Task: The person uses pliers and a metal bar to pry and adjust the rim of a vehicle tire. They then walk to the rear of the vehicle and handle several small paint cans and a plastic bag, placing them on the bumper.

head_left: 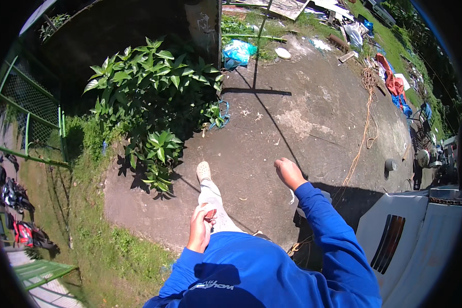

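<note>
grips reddish object (pixel 211 214) at seven o'clock in left hand (pixel 198 231), holds right hand (pixel 291 173) curled at four (cannot tell if empty), could trip by stepping onto loose rope (pixel 368 80) toward two.

Lg bush (pixel 143 77), grn fence (pixel 33 114), red m/bike (pixel 24 233)
</note>
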A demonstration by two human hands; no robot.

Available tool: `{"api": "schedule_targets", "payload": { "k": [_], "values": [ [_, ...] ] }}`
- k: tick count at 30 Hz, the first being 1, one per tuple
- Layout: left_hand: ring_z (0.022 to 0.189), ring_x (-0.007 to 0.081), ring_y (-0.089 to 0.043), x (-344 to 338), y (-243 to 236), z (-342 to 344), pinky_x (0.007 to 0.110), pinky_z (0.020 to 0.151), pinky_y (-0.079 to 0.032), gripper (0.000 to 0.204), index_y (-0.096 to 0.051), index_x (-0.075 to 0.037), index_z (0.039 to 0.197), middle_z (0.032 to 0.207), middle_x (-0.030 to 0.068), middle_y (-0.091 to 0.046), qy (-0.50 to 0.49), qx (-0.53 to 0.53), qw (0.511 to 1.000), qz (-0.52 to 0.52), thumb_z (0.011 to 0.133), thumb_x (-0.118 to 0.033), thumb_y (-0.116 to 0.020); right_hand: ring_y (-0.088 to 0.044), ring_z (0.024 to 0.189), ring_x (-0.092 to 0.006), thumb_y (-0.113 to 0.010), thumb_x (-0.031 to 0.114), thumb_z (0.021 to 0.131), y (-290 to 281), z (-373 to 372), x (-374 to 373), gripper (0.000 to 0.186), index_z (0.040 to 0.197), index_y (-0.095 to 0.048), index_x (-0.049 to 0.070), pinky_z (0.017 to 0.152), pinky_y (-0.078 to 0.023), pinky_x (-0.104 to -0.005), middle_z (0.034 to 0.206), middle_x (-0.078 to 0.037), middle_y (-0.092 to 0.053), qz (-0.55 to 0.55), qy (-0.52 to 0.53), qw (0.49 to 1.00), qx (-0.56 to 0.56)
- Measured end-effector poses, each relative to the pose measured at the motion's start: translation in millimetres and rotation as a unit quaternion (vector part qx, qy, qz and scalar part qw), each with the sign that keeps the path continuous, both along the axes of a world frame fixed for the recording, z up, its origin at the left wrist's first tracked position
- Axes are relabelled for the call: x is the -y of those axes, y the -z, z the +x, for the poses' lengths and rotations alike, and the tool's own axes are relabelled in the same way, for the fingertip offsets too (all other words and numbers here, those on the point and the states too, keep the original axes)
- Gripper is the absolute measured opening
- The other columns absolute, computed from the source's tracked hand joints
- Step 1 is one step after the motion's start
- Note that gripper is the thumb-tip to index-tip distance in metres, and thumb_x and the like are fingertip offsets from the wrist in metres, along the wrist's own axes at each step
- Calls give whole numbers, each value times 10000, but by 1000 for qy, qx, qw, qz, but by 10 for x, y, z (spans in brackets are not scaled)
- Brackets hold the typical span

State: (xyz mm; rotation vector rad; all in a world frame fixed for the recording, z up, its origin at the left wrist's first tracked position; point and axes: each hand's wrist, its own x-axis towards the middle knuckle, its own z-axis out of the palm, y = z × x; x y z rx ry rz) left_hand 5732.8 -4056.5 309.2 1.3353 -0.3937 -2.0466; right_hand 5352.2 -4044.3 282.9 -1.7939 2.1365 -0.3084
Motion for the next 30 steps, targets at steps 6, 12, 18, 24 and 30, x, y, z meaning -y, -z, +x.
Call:
{"api": "schedule_targets", "payload": {
  "k": [6, 12, 18, 24, 30],
  "values": [
    [833, 181, -606, 1763, 84, 245, 298, 690, -464, 304, -539, -71, 1250, 1028, 82, -647, 28, -2, 1000, -2, 960, -161, -518, -655, 929, -426, -535, 69, 896, -81, 453, 3090, 83, 930, -594, 20, 807, -534, -503, 955, -228, -656, -38, -63, 997, 9],
    [829, 174, -606, 2985, 68, 649, 295, 692, -471, 288, -553, -82, 1234, 1024, 64, -646, -12, 19, 1000, -5, 962, -175, -531, -660, 877, -397, -569, 159, 920, -784, 1329, 5669, 140, 889, -628, 36, 750, -529, -500, 966, -221, -624, -138, -127, 981, -48],
    [813, 147, -602, 3793, 34, 803, 270, 689, -459, 289, -548, -78, 1221, 1025, 54, -652, -46, -3, 999, 4, 954, -187, -577, -659, 937, -413, -533, 75, 880, -1034, 1533, 7096, 151, 977, -642, 39, 809, -533, -497, 964, -209, -678, -181, -93, 979, 25],
    [909, 151, -609, 4378, 26, 853, 287, 754, -468, 364, -524, -57, 1298, 1103, 59, -641, -38, -32, 999, -11, 955, -172, -559, -668, 1009, -356, -540, 21, 852, -1049, 1490, 7382, 284, 1078, -704, 73, 846, -535, -474, 1067, -168, -690, -238, -98, 966, -12],
    [885, 182, -567, 4806, -188, 726, 308, 770, -462, 434, -487, -6, 1353, 1044, 80, -600, -14, -123, 992, -8, 939, -137, -497, -653, 992, -359, -609, 26, 885, -1372, 1693, 6471, 208, 1084, -671, 27, 861, -538, -414, 1069, -166, -663, -182, -83, 964, 177]
  ]
}}
